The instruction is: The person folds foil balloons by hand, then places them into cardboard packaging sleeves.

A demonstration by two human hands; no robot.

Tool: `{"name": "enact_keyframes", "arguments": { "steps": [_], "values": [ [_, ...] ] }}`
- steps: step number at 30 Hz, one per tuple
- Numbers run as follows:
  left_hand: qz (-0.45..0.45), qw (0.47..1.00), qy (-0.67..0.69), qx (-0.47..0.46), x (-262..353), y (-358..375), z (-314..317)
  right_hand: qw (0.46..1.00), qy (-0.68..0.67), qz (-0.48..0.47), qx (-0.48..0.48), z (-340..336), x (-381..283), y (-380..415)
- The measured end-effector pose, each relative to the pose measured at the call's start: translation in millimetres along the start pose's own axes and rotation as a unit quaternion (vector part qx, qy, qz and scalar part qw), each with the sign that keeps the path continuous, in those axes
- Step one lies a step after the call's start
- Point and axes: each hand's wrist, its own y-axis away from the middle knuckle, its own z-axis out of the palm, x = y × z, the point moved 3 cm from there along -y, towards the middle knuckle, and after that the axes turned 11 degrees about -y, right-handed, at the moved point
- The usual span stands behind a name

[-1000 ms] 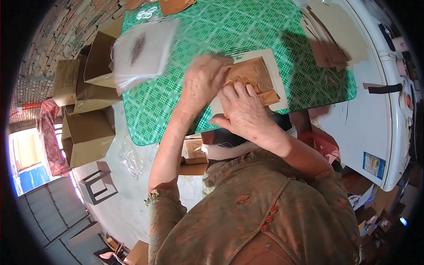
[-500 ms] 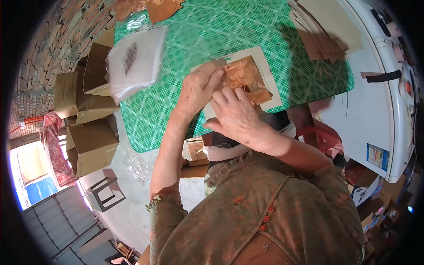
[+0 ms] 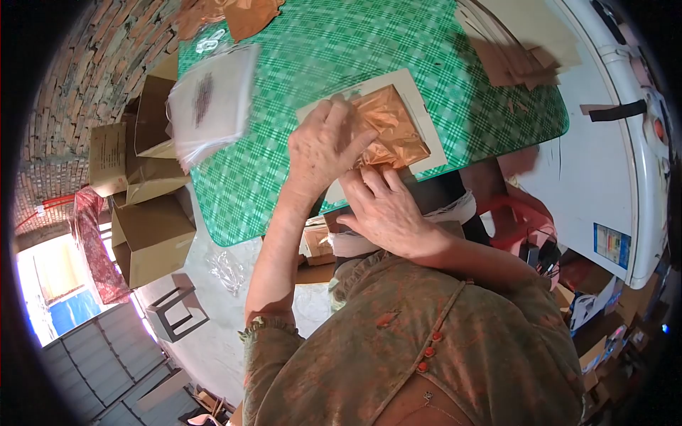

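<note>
A shiny copper-coloured sheet (image 3: 398, 124), folded into a roughly square shape with creases, lies on a pale cream board (image 3: 432, 135) at the table's near edge. My left hand (image 3: 320, 153) rests over the left side of the sheet, thumb stretched across it and apart from the bent fingers, whose tips are partly hidden. At the sheet's near edge, my right hand (image 3: 387, 213) touches it with fingertips slightly spread and thumb out to the left. Whatever lies under the folded sheet is hidden.
A green checked tablecloth (image 3: 341, 42) covers the table. Clear plastic bags (image 3: 213, 103) are stacked at left, brown card sheets (image 3: 497, 50) at far right, and more copper-coloured material (image 3: 252, 18) at the far left. Open cardboard boxes (image 3: 156, 231) stand left of the table.
My left hand has opened its thumb away from its fingers across the sheet. My right hand has drawn slightly down towards me. The sheet's near flap now looks flatter, folded into a neater square.
</note>
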Motion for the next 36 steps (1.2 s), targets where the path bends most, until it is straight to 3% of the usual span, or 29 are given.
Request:
{"name": "enact_keyframes", "arguments": {
  "steps": [5,11,19,29,36],
  "values": [
    [0.003,0.999,-0.041,0.004,7,1,1,0.999,0.026,-0.024,0.02,-6,2,8],
    [0.027,0.997,-0.071,0.027,7,3,7,0.998,-0.039,-0.029,0.041,-8,14,23],
    [0.042,0.993,-0.102,0.036,8,4,9,0.996,-0.034,0.085,0.02,-30,46,55],
    [0.042,0.993,-0.106,-0.002,11,3,5,0.996,-0.023,0.078,0.038,-34,47,57],
    [0.048,0.994,-0.1,-0.007,10,0,3,0.987,-0.046,0.07,0.141,-54,59,66]
  ]
}}
